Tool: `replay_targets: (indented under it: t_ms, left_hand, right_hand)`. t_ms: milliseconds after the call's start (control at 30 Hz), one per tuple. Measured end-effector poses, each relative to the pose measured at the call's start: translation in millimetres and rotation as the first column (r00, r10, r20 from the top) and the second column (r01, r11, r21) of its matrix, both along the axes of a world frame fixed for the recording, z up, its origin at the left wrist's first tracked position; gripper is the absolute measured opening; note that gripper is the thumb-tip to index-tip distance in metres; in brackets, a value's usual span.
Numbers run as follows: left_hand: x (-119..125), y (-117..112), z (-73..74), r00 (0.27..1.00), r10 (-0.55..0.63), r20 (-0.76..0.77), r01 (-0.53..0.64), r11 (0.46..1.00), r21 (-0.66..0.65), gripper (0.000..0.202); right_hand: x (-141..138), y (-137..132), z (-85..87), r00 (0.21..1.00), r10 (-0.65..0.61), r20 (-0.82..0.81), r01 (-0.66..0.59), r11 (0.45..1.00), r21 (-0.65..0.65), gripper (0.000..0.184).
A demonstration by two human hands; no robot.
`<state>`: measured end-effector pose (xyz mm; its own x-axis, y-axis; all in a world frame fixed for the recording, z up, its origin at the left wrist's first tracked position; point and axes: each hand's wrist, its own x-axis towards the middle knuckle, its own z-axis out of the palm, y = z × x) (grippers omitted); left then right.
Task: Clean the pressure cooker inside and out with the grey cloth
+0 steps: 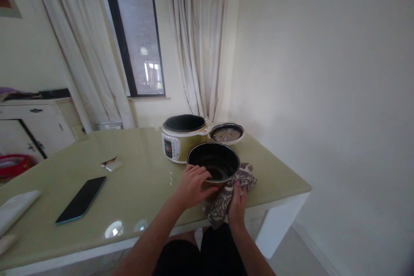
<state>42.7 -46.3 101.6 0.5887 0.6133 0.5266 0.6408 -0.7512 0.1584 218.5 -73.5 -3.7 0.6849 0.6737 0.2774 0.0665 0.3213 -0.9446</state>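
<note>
A dark inner pot [215, 159] from a cooker is tilted toward me near the table's front edge. My left hand [194, 183] grips its near left rim, fingers over the edge and thumb outside. My right hand [237, 202] is closed on a patterned cloth [223, 202], pressed against the pot's near right outer side. Just behind the pot stands the electric pressure cooker body [186, 136], its top uncovered and a control panel on its front. The round cooker lid [227, 133] lies upside down to the right of it.
On the glossy green table [139, 151] lie a dark tablet [81, 199] and a small packet [113, 164] at the left. A white item [17, 207] sits at the far left edge. A wall [323, 95] rises on the right, and curtains [200, 43] hang behind.
</note>
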Motion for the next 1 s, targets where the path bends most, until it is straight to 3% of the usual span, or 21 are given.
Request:
replay_targets:
  t_ms: [133, 233, 367, 500, 600, 667, 733, 767, 833, 900, 933, 1000]
  left_hand:
    - [34, -8, -6.5, 0.989, 0.148, 0.012, -0.148, 0.989, -0.016, 0.019]
    - [48, -13, -6.4, 0.990, 0.132, 0.045, -0.133, 0.991, 0.020, 0.050]
    - [36, -9, -6.5, 0.995, -0.057, 0.084, 0.052, 0.997, 0.055, 0.063]
    - [20, -1, -3.6, 0.984, -0.077, 0.158, 0.079, 0.997, -0.001, 0.063]
    - [13, -4, -2.6, 0.955, -0.145, 0.260, 0.170, 0.982, -0.078, 0.064]
    - [7, -16, -10.6, 0.900, -0.160, 0.405, 0.216, 0.972, -0.096, 0.058]
    - [-1, -37, -29.9, 0.815, -0.115, 0.568, 0.213, 0.971, -0.109, 0.050]
    - [-5, -51, -43.4, 0.770, -0.088, 0.631, 0.217, 0.968, -0.129, 0.053]
    - [-11, -79, -74.0, 0.713, -0.036, 0.700, 0.286, 0.927, -0.244, 0.091]
    - [-13, -104, -99.5, 0.638, 0.122, 0.760, 0.373, 0.815, -0.444, 0.120]
    - [-14, -113, -106.9, 0.567, 0.254, 0.783, 0.394, 0.752, -0.529, 0.123]
    - [-17, -122, -107.4, 0.400, 0.503, 0.766, 0.375, 0.672, -0.638, 0.118]
  right_hand:
    - [-20, 2, 1.0, 0.989, -0.144, -0.030, 0.141, 0.987, -0.075, 0.070]
    - [-25, -4, -5.3, 0.986, -0.159, 0.056, 0.162, 0.986, -0.046, 0.069]
    - [-20, -15, -14.8, 0.990, -0.110, 0.086, 0.112, 0.993, -0.020, 0.069]
    - [-33, -23, -20.0, 0.990, -0.102, 0.096, 0.104, 0.994, -0.026, 0.067]
    - [-47, -28, -20.7, 0.990, -0.085, 0.112, 0.087, 0.996, -0.015, 0.068]
    - [-51, -36, -21.4, 0.989, -0.091, 0.118, 0.093, 0.995, -0.018, 0.067]
    - [-54, -47, -21.7, 0.988, -0.084, 0.131, 0.089, 0.995, -0.034, 0.064]
    - [-55, -54, -20.6, 0.987, -0.046, 0.154, 0.052, 0.998, -0.035, 0.062]
    - [-58, -68, -12.2, 0.972, 0.075, 0.223, -0.071, 0.997, -0.023, 0.055]
    - [-62, -80, 8.0, 0.908, 0.261, 0.327, -0.274, 0.962, -0.007, 0.048]
    - [-62, -84, 22.5, 0.856, 0.352, 0.379, -0.377, 0.926, -0.008, 0.047]
    - [-59, -86, 57.0, 0.638, 0.577, 0.509, -0.635, 0.769, -0.076, 0.050]
